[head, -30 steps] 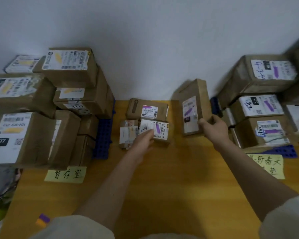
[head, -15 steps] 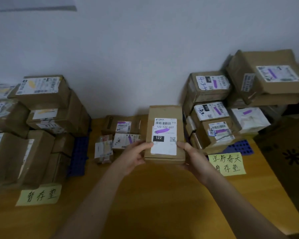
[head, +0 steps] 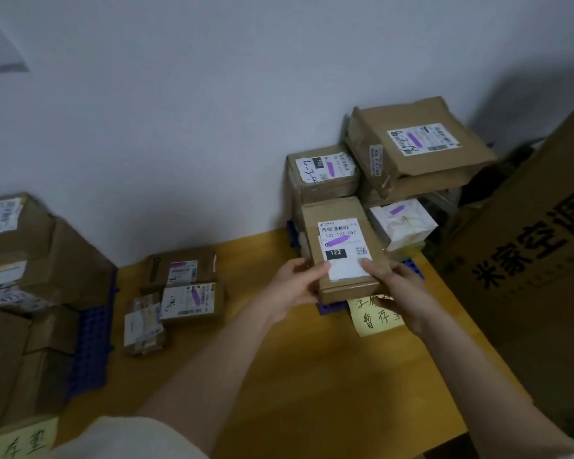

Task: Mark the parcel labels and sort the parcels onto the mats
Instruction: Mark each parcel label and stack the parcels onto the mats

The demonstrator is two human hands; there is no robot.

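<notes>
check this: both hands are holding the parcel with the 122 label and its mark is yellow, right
Not quite. The head view shows the left hand and right hand holding the parcel labelled 122, but its mark is purple, not yellow.

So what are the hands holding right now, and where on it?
Both hands, left hand and right hand, grip the parcel labelled 122 at its near end, one at each corner.
</notes>
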